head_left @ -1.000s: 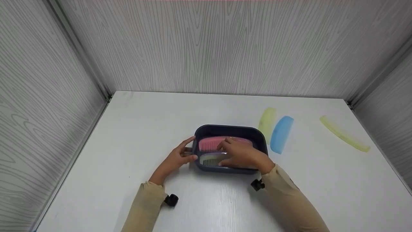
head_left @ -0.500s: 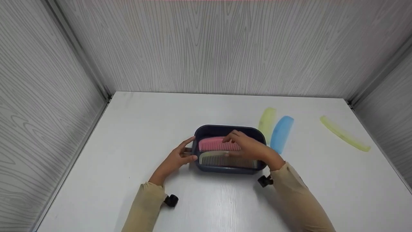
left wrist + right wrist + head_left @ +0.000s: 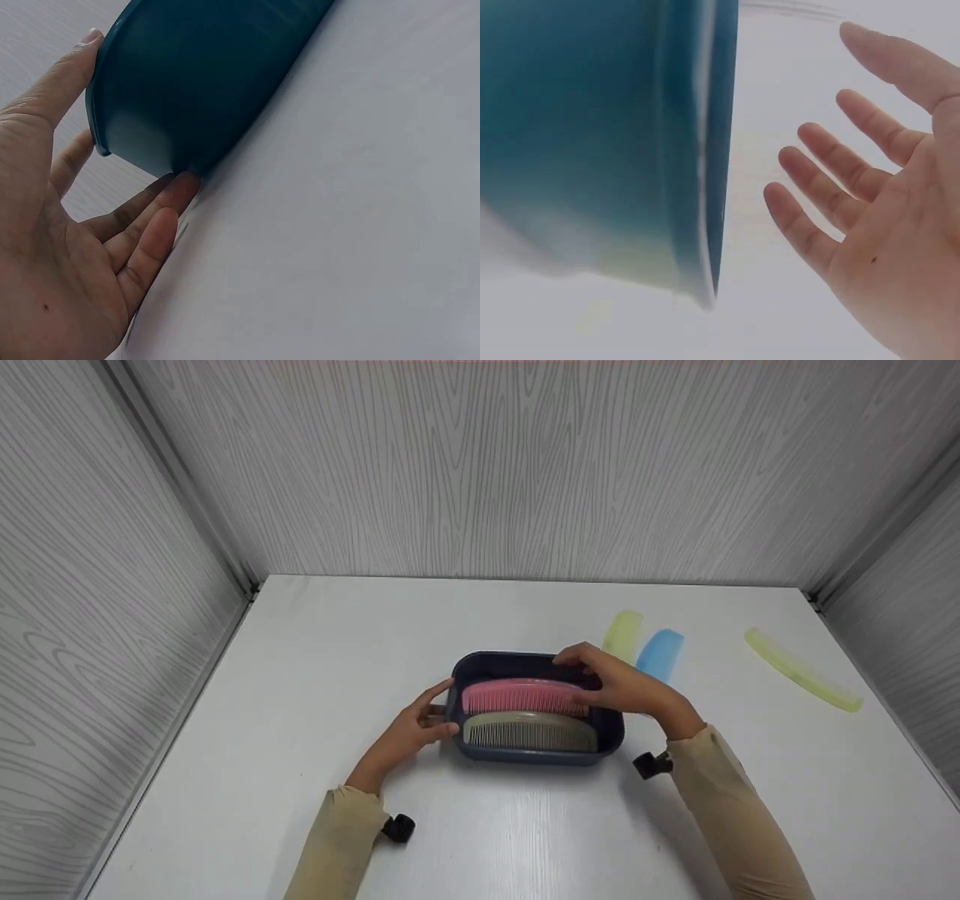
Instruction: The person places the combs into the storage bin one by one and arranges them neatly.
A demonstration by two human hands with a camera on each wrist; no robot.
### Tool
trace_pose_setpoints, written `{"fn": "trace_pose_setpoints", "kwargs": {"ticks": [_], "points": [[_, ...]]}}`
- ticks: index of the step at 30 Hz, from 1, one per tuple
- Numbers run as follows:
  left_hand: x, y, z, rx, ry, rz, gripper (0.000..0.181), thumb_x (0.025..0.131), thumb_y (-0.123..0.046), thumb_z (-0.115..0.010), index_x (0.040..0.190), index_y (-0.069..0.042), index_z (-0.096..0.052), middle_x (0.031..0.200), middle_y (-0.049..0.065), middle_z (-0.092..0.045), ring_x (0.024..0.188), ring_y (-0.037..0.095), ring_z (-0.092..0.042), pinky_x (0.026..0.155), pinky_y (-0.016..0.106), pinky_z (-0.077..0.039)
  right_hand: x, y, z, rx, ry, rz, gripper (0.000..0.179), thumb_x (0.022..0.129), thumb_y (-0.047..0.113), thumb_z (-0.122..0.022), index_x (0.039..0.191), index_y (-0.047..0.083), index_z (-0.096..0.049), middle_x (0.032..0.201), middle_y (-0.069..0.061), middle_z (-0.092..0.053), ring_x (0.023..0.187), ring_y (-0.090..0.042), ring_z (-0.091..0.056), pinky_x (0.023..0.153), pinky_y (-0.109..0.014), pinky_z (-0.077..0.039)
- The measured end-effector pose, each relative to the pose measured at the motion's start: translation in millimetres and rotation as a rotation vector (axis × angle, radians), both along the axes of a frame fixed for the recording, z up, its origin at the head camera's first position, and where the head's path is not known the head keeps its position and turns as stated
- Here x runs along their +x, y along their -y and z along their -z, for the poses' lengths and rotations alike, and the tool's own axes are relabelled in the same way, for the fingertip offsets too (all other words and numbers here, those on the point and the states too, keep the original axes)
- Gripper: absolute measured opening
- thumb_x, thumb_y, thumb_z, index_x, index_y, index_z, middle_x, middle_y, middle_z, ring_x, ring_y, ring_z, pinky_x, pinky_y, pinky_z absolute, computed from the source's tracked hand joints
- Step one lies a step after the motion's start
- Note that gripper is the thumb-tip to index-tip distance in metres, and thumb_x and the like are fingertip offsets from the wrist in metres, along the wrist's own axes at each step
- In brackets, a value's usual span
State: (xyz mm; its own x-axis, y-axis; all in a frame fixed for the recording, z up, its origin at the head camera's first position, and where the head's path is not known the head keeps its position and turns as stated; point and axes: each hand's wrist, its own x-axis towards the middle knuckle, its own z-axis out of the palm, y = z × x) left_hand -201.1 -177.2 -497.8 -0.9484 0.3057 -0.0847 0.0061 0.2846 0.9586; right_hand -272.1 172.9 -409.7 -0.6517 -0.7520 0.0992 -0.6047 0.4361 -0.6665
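Navy tray [image 3: 529, 758]: pink comb [image 3: 517, 695], olive comb [image 3: 530, 719] lying inside | your left hand [image 3: 405, 735]: fingers loosely spread, touching tray's left end | your right hand [image 3: 616, 682]: fingers apart, nothing held, over tray's right end | blue comb [image 3: 661, 654], two yellow combs [image 3: 802, 671]: off tray's right side

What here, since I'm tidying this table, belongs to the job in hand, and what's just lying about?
Likely the job:
dark blue container, touched by the left hand
pink comb and olive comb inside it

Apparently lying about, though possibly for later:
blue comb
yellow comb beside it
far-right yellow comb
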Motion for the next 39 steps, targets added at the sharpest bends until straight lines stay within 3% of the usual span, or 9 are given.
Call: {"fn": "trace_pose_setpoints", "kwargs": {"ticks": [7,14,23,31,39], "points": [[-0.3,0.1,0.8,-0.005,0.000,-0.001,0.082,0.087,-0.031,-0.073,0.154,-0.027,-0.026,0.139,0.025,-0.048,0.122,0.034,-0.055,0.089,0.038,-0.050,-7.4,-22,-0.3,-0.038,0.046,0.044,0.052,0.089,0.011,-0.069,0.135,0.005,-0.044,0.138,-0.016,-0.047,0.130,-0.037,-0.044,0.103,-0.058,-0.037],[-1.6,1.1,1.4,-0.017,-0.010,-0.010,0.081,0.086,-0.036,-0.073,0.153,-0.030,-0.028,0.137,0.024,-0.050,0.121,0.033,-0.057,0.087,0.035,-0.050,-16.8,-48,3.4,0.000,0.100,0.139,0.055,0.092,0.017,-0.065,0.140,0.006,-0.039,0.143,-0.018,-0.040,0.134,-0.041,-0.037,0.107,-0.059,-0.030],[-2.8,1.1,1.9,-0.009,-0.001,0.005,0.081,0.088,-0.026,-0.071,0.155,-0.025,-0.024,0.139,0.026,-0.048,0.122,0.036,-0.055,0.087,0.036,-0.049,-30.1,-77,15.3,0.014,0.164,0.226,0.063,0.094,0.016,-0.064,0.145,0.004,-0.030,0.149,-0.019,-0.032,0.140,-0.039,-0.029,0.110,-0.059,-0.026],[12.1,-3.0,-31.3,-0.002,-0.002,0.021,0.080,0.088,-0.026,-0.071,0.154,-0.019,-0.026,0.139,0.028,-0.048,0.123,0.037,-0.054,0.087,0.033,-0.048,-37.7,-96,25.2,0.039,0.187,0.301,0.066,0.094,0.015,-0.064,0.146,0.001,-0.027,0.152,-0.021,-0.028,0.142,-0.043,-0.025,0.112,-0.061,-0.020],[14.8,-4.0,-31.7,-0.012,0.007,0.017,0.080,0.089,-0.025,-0.071,0.154,-0.021,-0.026,0.139,0.028,-0.048,0.123,0.038,-0.054,0.085,0.033,-0.048,-42.7,-111,42.0,0.109,0.181,0.332,0.066,0.093,0.024,-0.065,0.146,0.002,-0.031,0.152,-0.022,-0.029,0.141,-0.044,-0.025,0.110,-0.063,-0.022]]}}
